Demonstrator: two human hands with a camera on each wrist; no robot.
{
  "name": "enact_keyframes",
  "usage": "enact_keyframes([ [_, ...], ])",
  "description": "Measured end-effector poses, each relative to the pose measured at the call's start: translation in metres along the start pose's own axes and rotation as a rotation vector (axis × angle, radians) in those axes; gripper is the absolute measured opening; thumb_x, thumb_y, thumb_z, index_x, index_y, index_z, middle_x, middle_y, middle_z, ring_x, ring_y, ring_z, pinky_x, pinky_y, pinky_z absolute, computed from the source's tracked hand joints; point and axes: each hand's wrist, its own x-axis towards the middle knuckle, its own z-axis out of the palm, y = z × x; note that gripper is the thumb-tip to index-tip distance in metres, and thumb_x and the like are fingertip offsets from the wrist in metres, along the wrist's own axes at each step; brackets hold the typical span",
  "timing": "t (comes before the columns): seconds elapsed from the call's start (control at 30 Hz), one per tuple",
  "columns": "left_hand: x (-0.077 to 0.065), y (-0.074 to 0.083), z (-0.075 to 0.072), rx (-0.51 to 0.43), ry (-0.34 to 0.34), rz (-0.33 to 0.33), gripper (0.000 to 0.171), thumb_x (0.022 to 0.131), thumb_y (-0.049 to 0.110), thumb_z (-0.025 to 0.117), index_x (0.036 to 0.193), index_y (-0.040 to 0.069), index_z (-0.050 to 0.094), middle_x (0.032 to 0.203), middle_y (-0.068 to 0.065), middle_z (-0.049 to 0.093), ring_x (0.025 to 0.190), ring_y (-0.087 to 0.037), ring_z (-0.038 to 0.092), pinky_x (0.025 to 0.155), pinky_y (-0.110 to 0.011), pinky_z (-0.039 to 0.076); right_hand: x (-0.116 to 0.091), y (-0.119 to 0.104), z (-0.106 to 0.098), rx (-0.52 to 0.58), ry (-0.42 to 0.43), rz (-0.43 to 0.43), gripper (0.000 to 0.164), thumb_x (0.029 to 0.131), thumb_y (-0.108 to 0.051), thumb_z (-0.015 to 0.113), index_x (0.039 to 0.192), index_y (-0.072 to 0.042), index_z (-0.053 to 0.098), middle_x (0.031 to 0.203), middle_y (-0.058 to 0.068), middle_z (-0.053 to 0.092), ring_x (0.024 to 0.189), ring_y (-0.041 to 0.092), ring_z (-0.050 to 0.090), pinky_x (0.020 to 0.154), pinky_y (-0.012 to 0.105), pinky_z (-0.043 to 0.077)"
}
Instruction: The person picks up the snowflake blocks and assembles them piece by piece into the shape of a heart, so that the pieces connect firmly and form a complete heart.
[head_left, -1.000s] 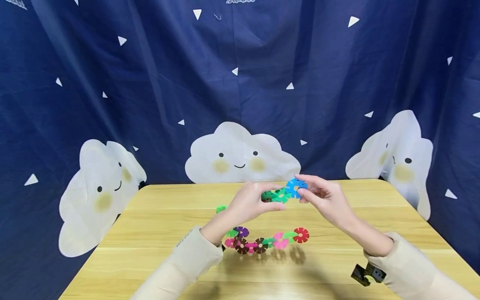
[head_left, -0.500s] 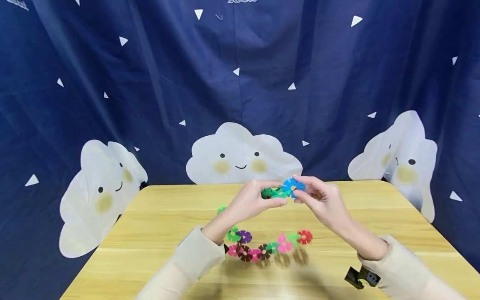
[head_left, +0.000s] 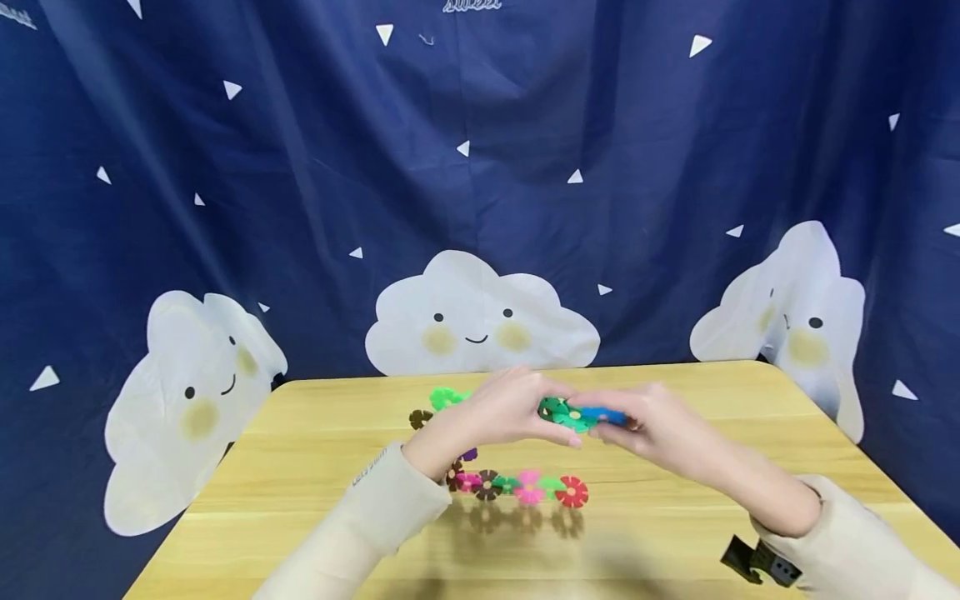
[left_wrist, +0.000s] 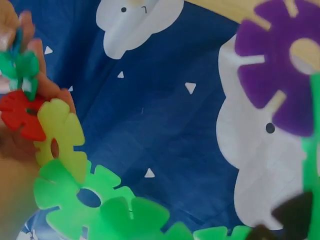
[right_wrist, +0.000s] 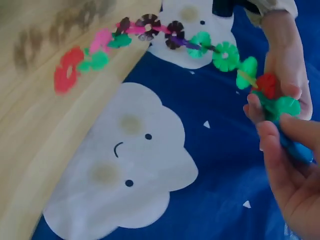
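A curved chain of slotted, flower-shaped plastic discs hangs from my left hand [head_left: 510, 408], which grips it near its upper end by the green discs [head_left: 576, 419]. My right hand [head_left: 667, 429] pinches a blue disc [head_left: 603, 414], seen nearly edge-on and against the last green disc; how deep their slots sit is hidden by fingers. In the left wrist view, a red disc [left_wrist: 20, 115], a yellow disc [left_wrist: 62, 122] and light green discs [left_wrist: 65, 197] follow below the grip. A purple disc [left_wrist: 260, 65] is close to that camera. Another red disc [head_left: 572, 492] ends the chain's lower side.
The wooden table [head_left: 337, 483] lies beneath the hands, with shadows of the chain on it. A dark blue curtain [head_left: 300, 208] with white clouds stands behind the table. A black clip-like device [head_left: 761, 562] is at the right sleeve.
The blue disc has turned from face-on to nearly edge-on as my right hand rotated. Both hands appear slightly lower in the head view. The chain's lower red end has swung left.
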Motion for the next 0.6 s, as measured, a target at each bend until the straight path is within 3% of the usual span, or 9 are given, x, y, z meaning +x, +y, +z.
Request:
enact_keyframes([
  [0.1, 0.004, 0.002, -0.003, 0.062, -0.037, 0.014, 0.046, 0.074, 0.045, 0.07, 0.113, 0.02, 0.066, 0.064, 0.008, 0.059, 0.046, -0.005, 0.034, 0.046, -0.018, 0.026, -0.002, 0.0, 0.002, -0.052, -0.012, -0.011, 0.042, 0.064, 0.011, 0.073, 0.1, -0.007, 0.062, 0.076, 0.003, 0.067, 0.058, -0.001, 0.051, 0.053, 0.009, 0.044],
  [0.17, 0.004, 0.003, -0.001, 0.147, -0.016, 0.015, 0.053, 0.074, 0.046, 0.068, 0.119, 0.021, 0.062, 0.073, 0.006, 0.064, 0.056, -0.004, 0.049, 0.065, -0.019, 0.041, -0.005, 0.003, 0.007, -0.067, 0.032, 0.006, 0.042, 0.063, 0.013, 0.073, 0.098, -0.007, 0.061, 0.075, 0.003, 0.066, 0.058, 0.0, 0.053, 0.054, 0.01, 0.046],
  [0.2, 0.003, 0.004, -0.001, 0.197, 0.005, 0.011, 0.057, 0.074, 0.047, 0.067, 0.124, 0.021, 0.058, 0.08, 0.005, 0.066, 0.066, -0.006, 0.055, 0.08, -0.026, 0.043, -0.007, 0.005, 0.009, -0.071, 0.061, 0.018, 0.042, 0.062, 0.014, 0.073, 0.097, -0.006, 0.061, 0.074, 0.003, 0.066, 0.059, 0.0, 0.052, 0.054, 0.01, 0.046],
  [0.27, 0.0, 0.005, 0.002, 0.285, 0.081, 0.01, 0.064, 0.075, 0.047, 0.066, 0.131, 0.021, 0.051, 0.102, 0.002, 0.066, 0.093, -0.011, 0.059, 0.102, -0.047, 0.031, -0.012, 0.011, 0.013, -0.087, 0.136, 0.039, 0.041, 0.061, 0.015, 0.073, 0.096, -0.004, 0.062, 0.074, 0.005, 0.067, 0.059, 0.0, 0.054, 0.054, 0.011, 0.047],
  [0.33, -0.005, 0.004, 0.004, 0.333, 0.201, 0.002, 0.067, 0.075, 0.044, 0.068, 0.133, 0.02, 0.047, 0.122, -0.002, 0.057, 0.115, -0.019, 0.05, 0.102, -0.064, 0.016, -0.018, 0.017, 0.017, -0.08, 0.222, 0.072, 0.038, 0.062, 0.016, 0.072, 0.094, -0.002, 0.062, 0.072, 0.007, 0.067, 0.059, 0.0, 0.057, 0.054, 0.011, 0.047],
  [0.37, -0.008, 0.003, 0.004, 0.338, 0.271, -0.005, 0.066, 0.075, 0.041, 0.07, 0.133, 0.019, 0.047, 0.125, -0.004, 0.054, 0.118, -0.022, 0.047, 0.102, -0.064, 0.016, -0.021, 0.019, 0.018, -0.064, 0.27, 0.1, 0.036, 0.063, 0.017, 0.07, 0.094, 0.0, 0.062, 0.071, 0.007, 0.066, 0.059, 0.0, 0.058, 0.053, 0.012, 0.047],
  [0.43, -0.016, -0.001, 0.006, 0.321, 0.405, -0.02, 0.063, 0.075, 0.033, 0.073, 0.13, 0.018, 0.049, 0.132, -0.009, 0.047, 0.122, -0.025, 0.042, 0.102, -0.061, 0.02, -0.025, 0.023, 0.019, 0.001, 0.373, 0.176, 0.032, 0.066, 0.02, 0.067, 0.093, 0.002, 0.062, 0.069, 0.009, 0.066, 0.059, 0.0, 0.06, 0.053, 0.013, 0.048],
  [0.5, -0.026, -0.007, 0.009, 0.306, 0.495, -0.058, 0.061, 0.074, 0.026, 0.076, 0.128, 0.016, 0.05, 0.14, -0.014, 0.035, 0.126, -0.03, 0.034, 0.101, -0.06, 0.024, -0.027, 0.026, 0.019, 0.15, 0.474, 0.266, 0.028, 0.071, 0.022, 0.061, 0.093, 0.005, 0.061, 0.069, 0.007, 0.066, 0.06, 0.001, 0.062, 0.055, 0.014, 0.05],
  [0.6, -0.039, -0.013, 0.016, 0.288, 0.528, -0.166, 0.07, 0.073, 0.022, 0.076, 0.134, 0.014, 0.044, 0.149, -0.019, 0.008, 0.133, -0.036, 0.017, 0.101, -0.059, 0.024, -0.025, 0.025, 0.016, 0.438, 0.625, 0.359, 0.025, 0.078, 0.022, 0.053, 0.095, 0.004, 0.06, 0.073, 0.004, 0.067, 0.063, 0.005, 0.064, 0.059, 0.018, 0.052],
])
